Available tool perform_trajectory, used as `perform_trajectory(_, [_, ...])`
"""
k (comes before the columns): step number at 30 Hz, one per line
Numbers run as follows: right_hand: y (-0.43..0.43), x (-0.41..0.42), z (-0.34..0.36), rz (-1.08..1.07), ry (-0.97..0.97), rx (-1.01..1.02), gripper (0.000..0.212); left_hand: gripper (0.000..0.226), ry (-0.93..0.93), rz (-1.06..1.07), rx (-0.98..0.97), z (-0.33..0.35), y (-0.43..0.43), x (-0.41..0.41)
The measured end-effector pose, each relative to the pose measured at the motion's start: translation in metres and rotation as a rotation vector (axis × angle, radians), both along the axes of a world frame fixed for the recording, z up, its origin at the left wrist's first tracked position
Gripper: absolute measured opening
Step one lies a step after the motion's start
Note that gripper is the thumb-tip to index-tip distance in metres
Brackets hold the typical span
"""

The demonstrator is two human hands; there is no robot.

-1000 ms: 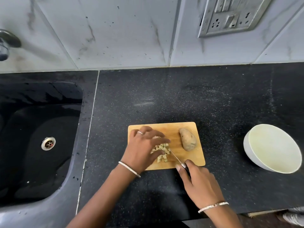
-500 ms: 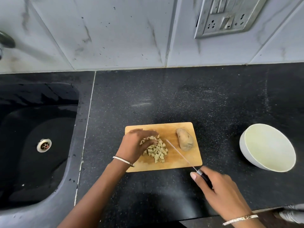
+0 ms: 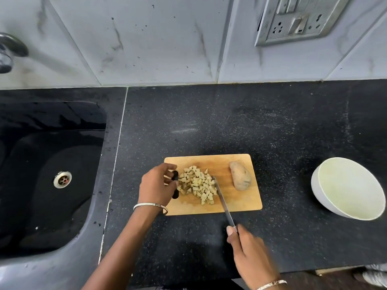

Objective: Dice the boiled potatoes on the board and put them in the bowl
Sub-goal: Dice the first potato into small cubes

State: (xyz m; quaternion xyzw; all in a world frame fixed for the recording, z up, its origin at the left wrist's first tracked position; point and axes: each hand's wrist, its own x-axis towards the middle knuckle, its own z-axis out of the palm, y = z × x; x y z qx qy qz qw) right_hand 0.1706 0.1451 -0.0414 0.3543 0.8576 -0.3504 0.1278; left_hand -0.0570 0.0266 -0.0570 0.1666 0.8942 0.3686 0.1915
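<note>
Nearest, gripping the knife [image 3: 223, 200] handle in the right hand [image 3: 249, 254], blade tip against the diced potato [image 3: 199, 185] on the board [image 3: 240, 203]. Beyond, left hand [image 3: 156, 186] curled at the pile's left edge; cannot tell whether holding anything. Farther, a whole potato [image 3: 240, 178] on the board's right; bowl [image 3: 316, 185] well right.

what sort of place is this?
Likely a home kitchen: a black sink set in a dark stone counter, a tiled wall with a socket plate, and diced potato on a cutting board with a knife.
</note>
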Motion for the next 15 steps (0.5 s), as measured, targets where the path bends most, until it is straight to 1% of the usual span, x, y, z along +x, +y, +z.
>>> perform_trajectory(2, [-0.004,-0.001,-0.002,-0.011,0.006,-0.015,0.033,0.042,-0.061,-0.047,-0.077,-0.002,0.001,0.003])
perform_trajectory(7, [-0.019,-0.002,-0.005,-0.010,0.023,-0.074,0.033,0.037,-0.142,-0.010,-0.037,-0.004,0.006,0.005])
perform_trajectory(11, [-0.031,-0.005,-0.009,0.004,0.027,-0.132,0.033,0.035,-0.126,-0.013,-0.017,-0.005,0.010,0.008])
perform_trajectory(15, [-0.038,-0.008,-0.012,-0.011,0.047,-0.131,0.034,0.034,-0.102,-0.012,0.003,-0.002,0.013,0.013])
